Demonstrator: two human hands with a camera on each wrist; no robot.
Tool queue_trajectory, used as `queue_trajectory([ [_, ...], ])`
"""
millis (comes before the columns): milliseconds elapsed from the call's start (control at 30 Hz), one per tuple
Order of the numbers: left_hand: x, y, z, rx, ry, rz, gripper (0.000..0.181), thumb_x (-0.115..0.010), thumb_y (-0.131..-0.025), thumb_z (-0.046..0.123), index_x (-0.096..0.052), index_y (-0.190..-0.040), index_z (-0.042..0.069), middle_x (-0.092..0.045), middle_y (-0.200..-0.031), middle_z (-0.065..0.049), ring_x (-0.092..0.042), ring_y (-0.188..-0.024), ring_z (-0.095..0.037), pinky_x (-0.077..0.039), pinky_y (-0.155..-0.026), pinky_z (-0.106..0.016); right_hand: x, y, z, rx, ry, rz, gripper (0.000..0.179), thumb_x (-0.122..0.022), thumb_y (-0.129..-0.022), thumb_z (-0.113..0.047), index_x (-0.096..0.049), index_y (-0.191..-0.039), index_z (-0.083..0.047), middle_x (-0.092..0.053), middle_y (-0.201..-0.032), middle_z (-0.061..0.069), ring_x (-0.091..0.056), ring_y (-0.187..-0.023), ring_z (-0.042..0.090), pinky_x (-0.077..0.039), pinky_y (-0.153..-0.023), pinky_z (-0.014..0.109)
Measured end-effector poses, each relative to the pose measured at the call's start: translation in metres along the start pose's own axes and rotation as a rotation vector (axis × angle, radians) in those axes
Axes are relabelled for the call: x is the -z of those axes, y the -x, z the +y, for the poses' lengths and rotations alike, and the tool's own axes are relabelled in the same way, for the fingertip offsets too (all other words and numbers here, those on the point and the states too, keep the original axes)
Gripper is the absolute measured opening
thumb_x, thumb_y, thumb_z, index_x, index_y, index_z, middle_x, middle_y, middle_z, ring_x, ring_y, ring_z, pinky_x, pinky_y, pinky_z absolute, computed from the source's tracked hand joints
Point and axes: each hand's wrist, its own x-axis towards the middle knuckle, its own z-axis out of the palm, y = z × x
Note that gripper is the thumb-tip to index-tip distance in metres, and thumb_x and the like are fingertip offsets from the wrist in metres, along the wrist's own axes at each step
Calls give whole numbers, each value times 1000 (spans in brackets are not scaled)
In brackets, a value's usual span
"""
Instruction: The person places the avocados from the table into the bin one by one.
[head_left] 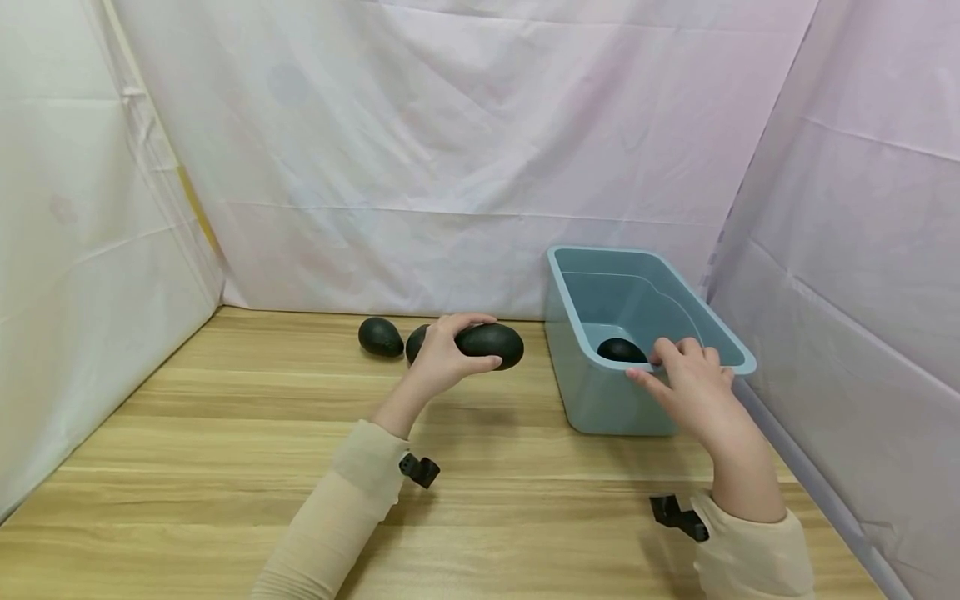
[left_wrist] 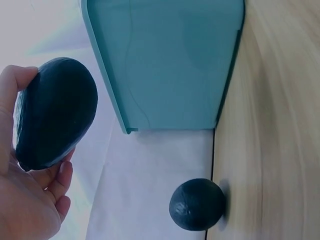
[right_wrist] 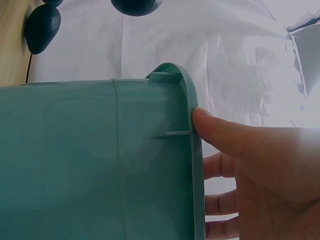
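In the head view, my left hand (head_left: 444, 360) grips a dark avocado (head_left: 497, 343) between thumb and fingers, raised above the table left of the blue-green plastic bin (head_left: 564, 367). The left wrist view shows this avocado (left_wrist: 60, 112) up close, its narrow end toward the palm. My right hand (head_left: 693, 387) pinches the bin's near rim, thumb outside and fingers over the inner side; the right wrist view shows the thumb (right_wrist: 220, 131) against the rim. Another avocado (head_left: 621, 350) lies inside the bin. Partly hidden behind my left hand is one more avocado (head_left: 415, 343).
A further avocado (head_left: 380, 337) lies on the wooden table (head_left: 225, 433) toward the back. Pale fabric (head_left: 420, 150) hangs behind the table and along both sides. The bin stands at the right, close to the side fabric.
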Motion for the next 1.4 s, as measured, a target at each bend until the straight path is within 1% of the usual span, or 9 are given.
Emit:
queue_trajectory([
  [367, -7, -6, 11, -48, -13, -2, 51, -82, -75, 36, -64, -122, 30, -57, -123, 8, -47, -111, -17, -45, -83, -43, 0, -1, -1, -4, 1, -10, 45, -54, -96, -47, -50, -105, -3, -43, -107, 24, -34, -96, 46, -23, -77, 70],
  [500, -8, -8, 17, -48, -19, 6, 51, -82, -75, 37, -64, -122, 31, -56, -124, 7, -48, -108, -17, -46, -81, -41, 0, -1, -1, -1, -1, -7, 45, -55, -96, -47, -50, -105, -3, -43, -107, 24, -34, -96, 46, -23, -76, 69],
  [700, -12, -12, 25, -34, -12, 12, 51, -82, -75, 36, -64, -122, 32, -56, -124, 6, -45, -108, -19, -46, -79, -42, 1, 0, -1, 0, -9, -8, 48, -54, -95, -48, -50, -106, -2, -42, -108, 25, -34, -96, 46, -23, -76, 68],
  [867, -16, -15, 30, -49, -9, 28, 50, -83, -75, 35, -65, -121, 30, -56, -125, 5, -44, -110, -20, -44, -81, -43, 1, 1, 0, 0, -9, -10, 48, -54, -95, -49, -50, -106, -2, -42, -108, 24, -34, -96, 46, -23, -76, 68],
  [1000, -20, -17, 34, -53, -16, 39, 50, -83, -74, 35, -66, -120, 30, -57, -124, 7, -44, -110, -18, -43, -82, -42, 2, 1, 0, 1, -9, -7, 49, -54, -95, -50, -50, -105, -2, -42, -107, 24, -34, -96, 46, -23, -76, 69],
  [1167, -23, -19, 40, -70, 3, 39, 50, -83, -73, 35, -66, -120, 31, -59, -120, 9, -45, -107, -16, -44, -79, -39, 2, 1, 0, -1, -10, -7, 48, -54, -95, -50, -50, -104, -3, -42, -107, 24, -34, -95, 46, -23, -76, 69],
  [1400, -28, -23, 51, -88, 19, 28, 51, -83, -74, 34, -66, -121, 29, -57, -122, 8, -44, -108, -16, -43, -80, -40, 2, 1, -1, -4, -14, -7, 48, -54, -95, -50, -50, -104, -2, -42, -106, 24, -33, -95, 45, -24, -75, 66],
])
